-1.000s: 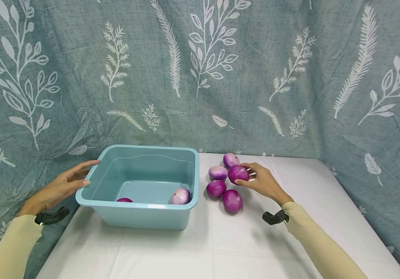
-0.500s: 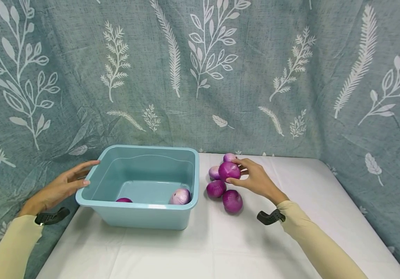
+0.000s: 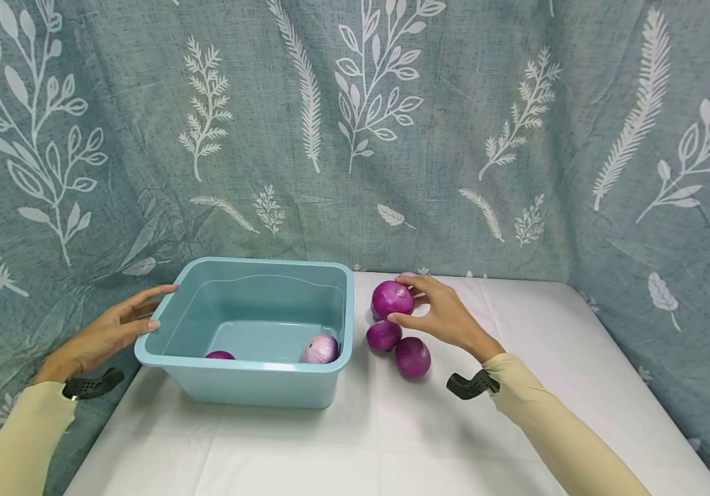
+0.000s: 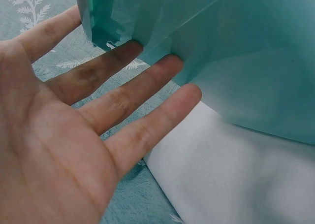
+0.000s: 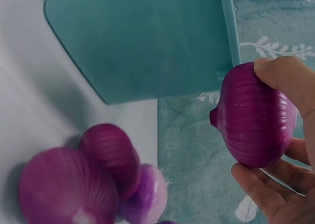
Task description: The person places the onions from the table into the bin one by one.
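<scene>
My right hand (image 3: pixel 444 313) pinches a dark purple onion (image 3: pixel 392 300) between thumb and fingertips, raised over the onion pile. In the right wrist view the held onion (image 5: pixel 256 115) shows its pointed stem end, with the tub behind it. My left hand (image 3: pixel 109 331) rests at the left rim of the light-blue plastic tub (image 3: pixel 243 383). Its fingers are stretched out; in the left wrist view the fingertips (image 4: pixel 189 92) lie along the tub's outer wall. Inside the tub sit a pale onion (image 3: pixel 319 349) at the right and a dark onion (image 3: pixel 220 355) mostly hidden by the front wall.
On the white tablecloth (image 3: pixel 293 448), right of the tub, lie two dark onions, a squat one (image 3: pixel 384 335) and a rounder one (image 3: pixel 413 357). Paler onions behind them are mostly covered by the held onion and right hand. A leaf-patterned curtain (image 3: pixel 429 138) hangs behind the table.
My right hand has moved left and slightly up with the dark onion, toward the tub, covering more of the pale onions. The left hand and tub have stayed put.
</scene>
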